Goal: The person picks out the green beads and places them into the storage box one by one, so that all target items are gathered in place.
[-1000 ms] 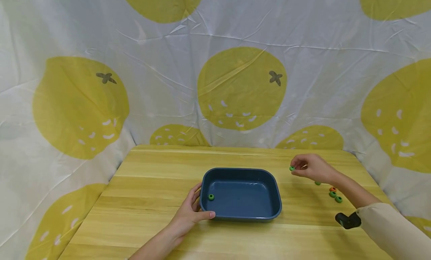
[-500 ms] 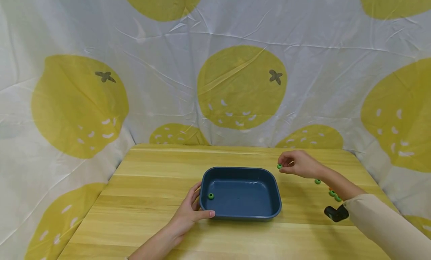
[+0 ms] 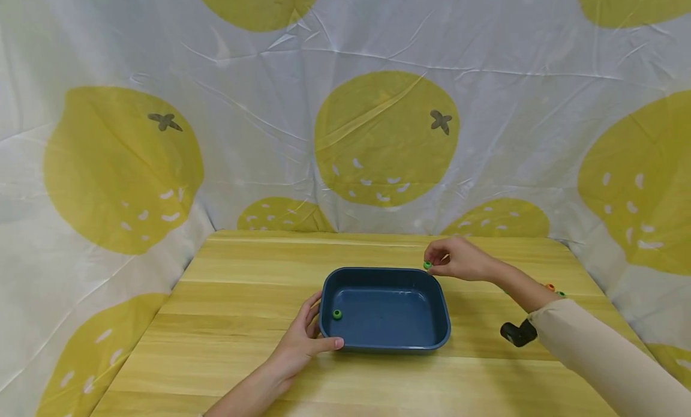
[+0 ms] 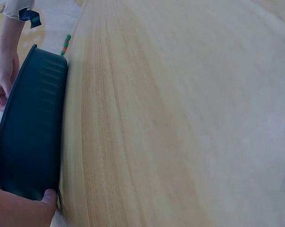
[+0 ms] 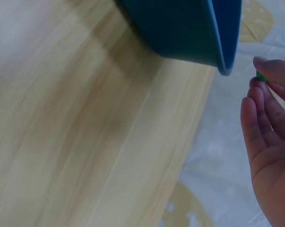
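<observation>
At one o'clock of the blue tub [image 3: 383, 321], your right hand [image 3: 459, 259] pinches a green bead [image 3: 427, 265] between thumb and fingers; the right wrist view shows it apart from the rim. Your left hand [image 3: 299, 342] clamps the tub at eight. Only the head view shows a second bead [image 3: 337, 314] inside, at nine. Table [image 3: 259, 267] stretches between tub and back edge at twelve.

No legible text, labels, brands, numbers or signs in any view.
</observation>
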The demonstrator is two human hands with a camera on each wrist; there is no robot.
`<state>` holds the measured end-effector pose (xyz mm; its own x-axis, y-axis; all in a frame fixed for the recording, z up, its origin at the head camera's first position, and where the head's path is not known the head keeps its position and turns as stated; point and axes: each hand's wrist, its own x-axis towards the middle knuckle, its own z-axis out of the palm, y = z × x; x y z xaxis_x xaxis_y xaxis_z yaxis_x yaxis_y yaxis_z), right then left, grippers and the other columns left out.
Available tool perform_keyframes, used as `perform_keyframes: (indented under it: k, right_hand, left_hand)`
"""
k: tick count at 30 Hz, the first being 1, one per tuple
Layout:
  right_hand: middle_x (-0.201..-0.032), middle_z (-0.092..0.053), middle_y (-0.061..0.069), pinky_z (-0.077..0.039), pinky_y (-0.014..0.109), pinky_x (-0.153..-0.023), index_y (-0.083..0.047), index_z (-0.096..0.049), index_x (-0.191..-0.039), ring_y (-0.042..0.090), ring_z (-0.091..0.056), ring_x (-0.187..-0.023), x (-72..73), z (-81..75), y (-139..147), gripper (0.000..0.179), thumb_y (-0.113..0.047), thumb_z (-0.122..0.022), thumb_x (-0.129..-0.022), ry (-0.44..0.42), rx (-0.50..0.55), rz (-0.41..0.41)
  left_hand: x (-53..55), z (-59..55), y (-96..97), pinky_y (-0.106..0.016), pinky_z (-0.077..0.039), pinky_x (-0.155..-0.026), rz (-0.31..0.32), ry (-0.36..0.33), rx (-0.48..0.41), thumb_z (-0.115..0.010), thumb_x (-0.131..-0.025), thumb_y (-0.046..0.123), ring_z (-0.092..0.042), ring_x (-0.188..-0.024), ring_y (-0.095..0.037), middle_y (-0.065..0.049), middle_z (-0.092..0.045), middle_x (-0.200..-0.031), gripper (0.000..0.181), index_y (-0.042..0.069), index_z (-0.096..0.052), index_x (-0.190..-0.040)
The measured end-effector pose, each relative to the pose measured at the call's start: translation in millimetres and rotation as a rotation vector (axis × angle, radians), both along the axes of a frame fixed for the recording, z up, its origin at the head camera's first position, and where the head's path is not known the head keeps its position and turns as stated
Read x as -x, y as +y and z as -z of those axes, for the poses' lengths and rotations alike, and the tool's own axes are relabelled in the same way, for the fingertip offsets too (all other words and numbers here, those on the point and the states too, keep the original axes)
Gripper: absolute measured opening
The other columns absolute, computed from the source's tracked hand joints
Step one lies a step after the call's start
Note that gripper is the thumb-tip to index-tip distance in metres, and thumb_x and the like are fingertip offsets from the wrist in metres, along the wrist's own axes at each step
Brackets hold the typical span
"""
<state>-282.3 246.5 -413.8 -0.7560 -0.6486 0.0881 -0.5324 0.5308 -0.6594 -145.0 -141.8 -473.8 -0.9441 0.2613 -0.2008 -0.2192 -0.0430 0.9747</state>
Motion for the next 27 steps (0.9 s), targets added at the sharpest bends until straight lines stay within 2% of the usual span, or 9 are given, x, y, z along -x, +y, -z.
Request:
perform_keyframes:
  k: [7, 11, 17, 27]
  right_hand:
    - [-0.090, -0.069, -0.006, -0.058, 0.031, -0.079, -0.011, -0.071, -0.101, 0.013, -0.066, -0.083, 2.5, -9.4, -20.9, 0.011, -0.011, -0.079, -0.093, -0.003, -0.032, -0.012]
    - [-0.090, -0.069, -0.007, -0.058, 0.033, -0.080, -0.011, -0.072, -0.102, 0.013, -0.067, -0.084, 5.3, -13.4, -35.0, 0.011, -0.011, -0.078, -0.093, 0.011, -0.032, -0.054]
    - [-0.092, -0.068, -0.007, -0.058, 0.031, -0.080, -0.011, -0.072, -0.102, 0.011, -0.067, -0.086, 11.7, -12.5, -56.3, 0.010, -0.011, -0.078, -0.094, 0.046, -0.009, -0.139]
    - [-0.094, -0.068, -0.007, -0.057, 0.028, -0.081, -0.009, -0.073, -0.103, 0.010, -0.067, -0.088, 19.4, -11.3, -99.5, 0.010, -0.011, -0.077, -0.094, 0.045, 0.020, -0.215]
  left_hand:
    - [0.4, -0.6, -0.2, -0.042, -0.048, -0.102, 0.001, -0.004, -0.004, -0.088, -0.081, 0.000, -0.044, -0.141, -0.040, -0.019, -0.031, -0.164, 0.106, 0.019, -0.025, -0.163]
    - [0.5, -0.7, -0.5, -0.044, -0.046, -0.104, -0.001, -0.008, 0.000, -0.088, -0.080, 0.001, -0.044, -0.141, -0.040, -0.018, -0.032, -0.164, 0.106, 0.020, -0.025, -0.163]
    - [0.4, -0.8, -0.1, -0.045, -0.046, -0.104, -0.009, -0.008, 0.014, -0.088, -0.080, 0.000, -0.043, -0.141, -0.041, -0.019, -0.032, -0.163, 0.107, 0.019, -0.024, -0.164]
    - [0.5, -2.1, 1.1, -0.049, -0.043, -0.107, -0.001, -0.006, 0.025, -0.087, -0.082, 0.001, -0.044, -0.141, -0.040, -0.018, -0.032, -0.163, 0.105, 0.020, -0.024, -0.164]
